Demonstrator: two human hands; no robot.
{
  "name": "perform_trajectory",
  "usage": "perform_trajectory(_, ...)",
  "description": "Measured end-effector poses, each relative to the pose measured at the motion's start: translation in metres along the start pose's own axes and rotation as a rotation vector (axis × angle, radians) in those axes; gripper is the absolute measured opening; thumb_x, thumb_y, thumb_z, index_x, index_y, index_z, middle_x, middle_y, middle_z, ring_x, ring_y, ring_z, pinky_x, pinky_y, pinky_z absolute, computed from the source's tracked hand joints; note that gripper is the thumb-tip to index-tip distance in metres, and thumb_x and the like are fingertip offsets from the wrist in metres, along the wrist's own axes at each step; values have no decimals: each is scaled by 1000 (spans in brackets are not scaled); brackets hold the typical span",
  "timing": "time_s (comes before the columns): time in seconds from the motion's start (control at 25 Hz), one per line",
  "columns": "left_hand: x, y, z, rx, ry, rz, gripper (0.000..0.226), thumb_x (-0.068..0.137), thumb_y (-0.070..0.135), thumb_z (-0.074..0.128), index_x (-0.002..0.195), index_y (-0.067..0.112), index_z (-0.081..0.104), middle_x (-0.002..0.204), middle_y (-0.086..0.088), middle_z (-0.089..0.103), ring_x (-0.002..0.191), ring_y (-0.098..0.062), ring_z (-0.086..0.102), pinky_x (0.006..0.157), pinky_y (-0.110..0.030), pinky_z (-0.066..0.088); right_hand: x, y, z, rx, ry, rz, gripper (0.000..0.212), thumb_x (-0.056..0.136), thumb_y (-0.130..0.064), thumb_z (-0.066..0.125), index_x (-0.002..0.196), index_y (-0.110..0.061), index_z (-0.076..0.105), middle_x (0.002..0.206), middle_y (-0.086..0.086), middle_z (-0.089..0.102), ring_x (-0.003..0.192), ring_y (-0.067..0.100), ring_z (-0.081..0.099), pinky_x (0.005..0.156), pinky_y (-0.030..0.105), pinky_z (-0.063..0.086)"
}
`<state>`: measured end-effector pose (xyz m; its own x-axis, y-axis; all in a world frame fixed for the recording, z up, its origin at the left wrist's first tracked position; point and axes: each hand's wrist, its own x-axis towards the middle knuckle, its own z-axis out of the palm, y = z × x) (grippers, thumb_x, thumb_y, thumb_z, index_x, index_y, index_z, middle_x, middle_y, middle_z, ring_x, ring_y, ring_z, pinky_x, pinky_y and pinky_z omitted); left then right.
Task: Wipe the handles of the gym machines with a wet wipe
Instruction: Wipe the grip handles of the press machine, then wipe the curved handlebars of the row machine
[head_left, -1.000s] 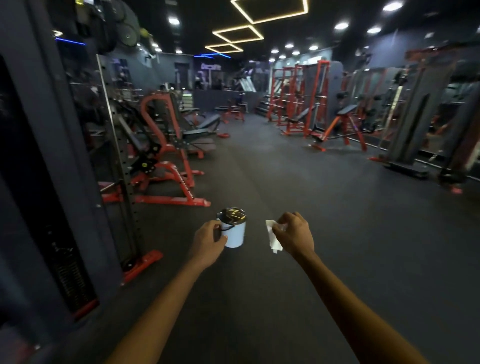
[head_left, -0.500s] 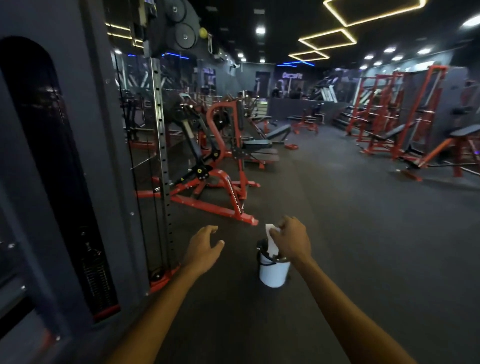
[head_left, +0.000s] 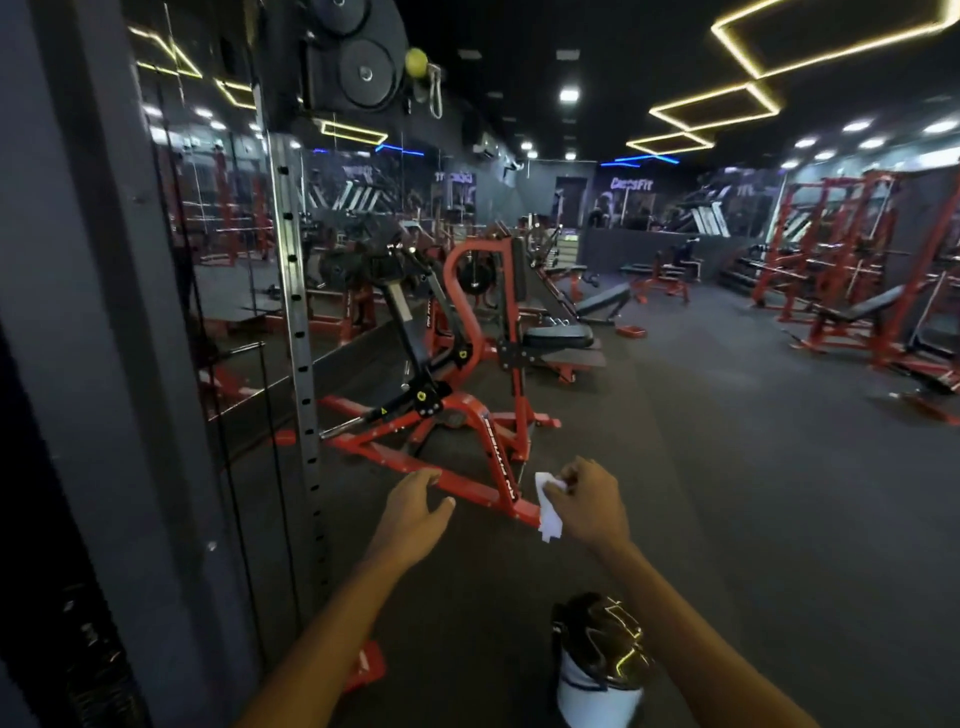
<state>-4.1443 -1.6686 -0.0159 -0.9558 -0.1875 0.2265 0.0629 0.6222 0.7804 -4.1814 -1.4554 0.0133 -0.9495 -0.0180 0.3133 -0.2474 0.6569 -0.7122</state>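
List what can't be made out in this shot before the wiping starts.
- Head view: the tub runs off the bottom edge, so its base is unseen, and glare on its lid hides any contents.
- Head view: the wipe pinched by the right hand; wetness is unreadable in the dim light.
- Head view: the red machine handles are lost in dark clutter.
- Left hand: palm hidden.

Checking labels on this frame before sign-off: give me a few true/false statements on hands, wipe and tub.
1. The right hand pinches a white wipe. True.
2. The left hand holds the wipe tub. False: it holds nothing, fingers relaxed.
3. The tub stands on the floor near the person. True.
4. The wipe is pressed against a machine handle. False: it hangs in the air, touching no machine.
5. The red machine stands ahead of the hands. True.
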Motion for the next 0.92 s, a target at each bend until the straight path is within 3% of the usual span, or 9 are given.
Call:
perform_trajectory(0.2,130,-18,37,22,-35,-6,46,91,18,62,135,13,48,139,-5,49,130,-15,44,110,-31,36,140,30,44,24,11,11,18,85,-15,66,74,-19,52,82,-4,54,67,5,52,55,17,38)
perform_trajectory(0.32,215,-34,61,44,-20,0,46,91,17,61,135,11,47,139,-6,49,130,-16,44,108,-28,35,228,53,78,59,13,-11,11,83,-15,65,77,-10,57,78,1,59,70,16,58,62,33,51)
perform_trajectory(0.44,302,-36,77,59,11,-18,45,91,16,61,134,10,48,137,-6,50,126,-15,46,100,-22,35,322,70,98,72,-2,-22,12,83,-15,65,78,-6,59,78,6,62,72,21,61,66,41,53)
perform_trajectory(0.6,414,-38,92,62,41,-27,40,90,12,62,128,7,52,127,-4,55,112,-7,48,89,-16,35,449,80,122,75,-2,-59,13,82,-19,64,75,-13,55,81,0,58,76,18,56,63,30,43)
perform_trajectory(0.68,465,-49,101,80,64,-35,37,88,10,64,124,6,56,121,-5,58,111,-12,53,88,-19,37,496,85,144,78,-37,-97,12,82,-19,64,75,-15,54,82,0,58,76,16,54,62,25,36)
perform_trajectory(0.84,566,-79,121,71,91,-51,42,87,11,65,127,6,55,123,-9,60,112,-23,58,98,-35,45,583,99,197,113,-52,-111,14,82,-17,63,72,-15,54,83,3,60,74,17,54,59,25,35)
perform_trajectory(0.92,621,-96,125,73,115,-33,42,86,11,66,126,6,56,124,-7,60,115,-21,57,99,-32,44,632,100,226,135,-51,-116,14,82,-17,63,71,-15,54,82,4,60,74,19,56,62,28,41)
